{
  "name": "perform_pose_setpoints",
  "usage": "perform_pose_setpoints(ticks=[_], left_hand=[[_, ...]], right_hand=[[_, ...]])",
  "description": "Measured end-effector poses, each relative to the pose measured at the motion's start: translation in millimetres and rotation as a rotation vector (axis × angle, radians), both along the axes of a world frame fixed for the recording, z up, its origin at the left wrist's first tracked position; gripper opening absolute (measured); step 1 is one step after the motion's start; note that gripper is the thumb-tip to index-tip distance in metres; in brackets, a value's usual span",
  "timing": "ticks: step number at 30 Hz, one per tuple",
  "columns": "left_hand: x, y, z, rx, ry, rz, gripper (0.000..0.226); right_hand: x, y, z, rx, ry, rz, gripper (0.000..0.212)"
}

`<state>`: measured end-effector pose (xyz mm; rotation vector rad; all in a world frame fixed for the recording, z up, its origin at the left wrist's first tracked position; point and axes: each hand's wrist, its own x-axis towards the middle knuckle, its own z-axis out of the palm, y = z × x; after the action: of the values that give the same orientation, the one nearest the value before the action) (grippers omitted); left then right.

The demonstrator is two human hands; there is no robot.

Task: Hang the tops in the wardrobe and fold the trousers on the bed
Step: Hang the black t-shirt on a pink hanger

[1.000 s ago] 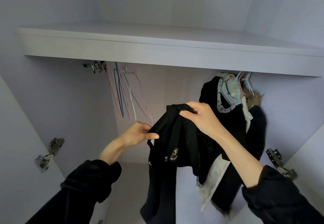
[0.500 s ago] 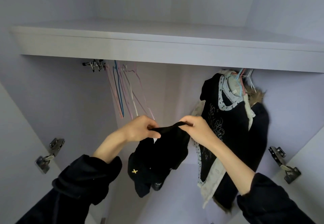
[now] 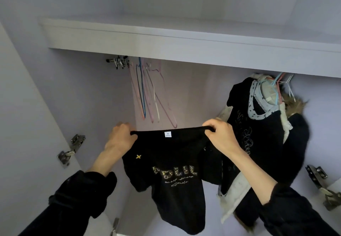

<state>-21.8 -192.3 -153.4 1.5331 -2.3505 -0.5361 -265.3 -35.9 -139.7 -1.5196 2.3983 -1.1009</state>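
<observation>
A black top [image 3: 173,176] with gold lettering and a white neck label hangs spread between my hands inside the open wardrobe. My left hand [image 3: 120,138] pinches the left end of its neckline. My right hand [image 3: 218,136] grips the right end, so the neckline is stretched flat. Empty pink, blue and white hangers [image 3: 147,91] dangle from the rail up at the left, behind and above the top. No trousers or bed are in view.
Dark tops and a fur-trimmed coat [image 3: 265,134] hang at the right, touching my right forearm. A white shelf [image 3: 184,41] runs overhead. Metal clip hangers [image 3: 119,62] sit far left on the rail. Door hinges [image 3: 71,149] [image 3: 321,184] stick out on both sides.
The bunched black top has been pulled apart by its neckline; my hands moved away from each other and the front with its lettering now shows.
</observation>
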Motion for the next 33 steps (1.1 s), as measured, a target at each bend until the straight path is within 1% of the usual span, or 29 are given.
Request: perform_pose_setpoints(ticks=[1, 2, 4, 5, 7, 10, 13, 14, 16, 18, 20, 22, 23, 26, 27, 30, 33], left_hand=[[5, -3, -2, 0.077, 0.082, 0.036, 0.017], [7, -5, -3, 0.202, 0.210, 0.058, 0.020], [8, -1, 2, 0.464, 0.524, 0.129, 0.016], [8, 2, 6, 0.552, 0.646, 0.157, 0.011], [6, 7, 14, 0.640, 0.783, 0.171, 0.011], [6, 10, 29, 0.662, 0.862, 0.136, 0.013], [10, 8, 43, 0.630, 0.893, 0.115, 0.015], [12, 7, 46, 0.613, 0.905, 0.111, 0.014], [17, 4, 50, 0.587, 0.928, 0.108, 0.013], [23, 1, 52, 0.574, 0.950, 0.119, 0.014], [27, -1, 52, 0.571, 0.968, 0.134, 0.014], [34, -3, 51, 0.568, 0.964, 0.144, 0.013], [36, -4, 51, 0.566, 0.960, 0.147, 0.013], [44, -6, 49, 0.552, 0.948, 0.162, 0.014], [45, -6, 48, 0.548, 0.937, 0.162, 0.014], [47, -6, 46, 0.543, 0.909, 0.165, 0.014], [48, -5, 46, 0.537, 0.913, 0.169, 0.014]], right_hand=[[-1, -3, -3, 0.043, -0.022, 0.002, 0.018], [-1, -6, -6, 0.096, -0.061, 0.013, 0.019], [3, -15, -12, 0.180, -0.171, 0.063, 0.020], [7, -20, -14, 0.202, -0.223, 0.091, 0.022], [14, -33, -18, 0.211, -0.279, 0.150, 0.035], [24, -60, -18, 0.205, -0.360, 0.220, 0.069], [27, -86, -17, 0.246, -0.535, 0.285, 0.095], [27, -93, -17, 0.268, -0.592, 0.291, 0.101], [29, -109, -18, 0.277, -0.635, 0.276, 0.107], [35, -129, -17, 0.217, -0.640, 0.229, 0.102], [41, -149, -15, 0.134, -0.619, 0.136, 0.086], [46, -166, -13, 0.134, -0.604, 0.055, 0.071], [46, -171, -13, 0.156, -0.629, 0.042, 0.067], [50, -181, -13, 0.179, -0.857, 0.067, 0.060], [53, -182, -12, 0.176, -0.907, 0.077, 0.055], [60, -184, -9, 0.142, -0.964, 0.063, 0.036], [59, -185, -5, -0.017, -0.990, -0.071, 0.029]])
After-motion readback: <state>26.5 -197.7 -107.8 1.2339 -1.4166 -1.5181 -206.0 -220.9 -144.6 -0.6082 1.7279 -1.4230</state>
